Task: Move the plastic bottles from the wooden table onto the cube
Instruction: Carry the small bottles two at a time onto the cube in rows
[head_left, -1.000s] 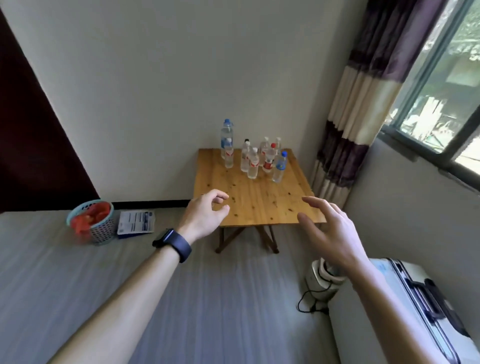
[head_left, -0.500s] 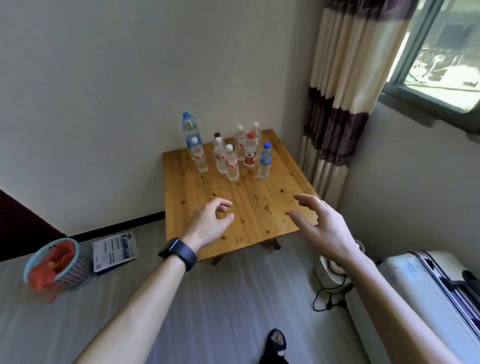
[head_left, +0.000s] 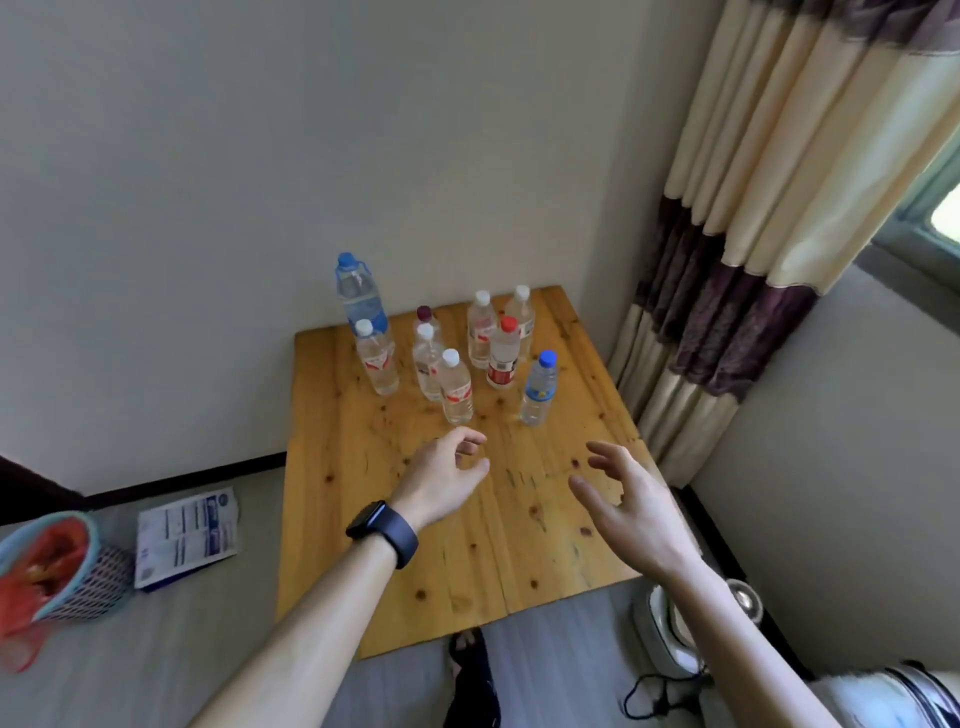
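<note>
We reach both arms out over the wooden table (head_left: 519, 561), and neither hand holds anything. Our left hand (head_left: 441, 478), with a watch (head_left: 384, 532) at its wrist, hovers just short of the nearest white-capped bottle (head_left: 456, 387). Its fingers are loosely curled with the thumb set apart from them, a shape we judge ready to close round that bottle. Our right hand (head_left: 628, 504) has its fingers spread and slightly bent, palm turned inward. It lines up roughly with the small blue-capped bottle (head_left: 540, 389), probably so that we can take two at once. The bottles (head_left: 503, 358) stand upright in a close cluster at the far end of the table, near the wall, so we must stretch across the near half to reach them. All the bottles we see are on the table, so we judge the carrying not yet begun. The cube is nowhere in view, so we cannot tell which way they must go.
</note>
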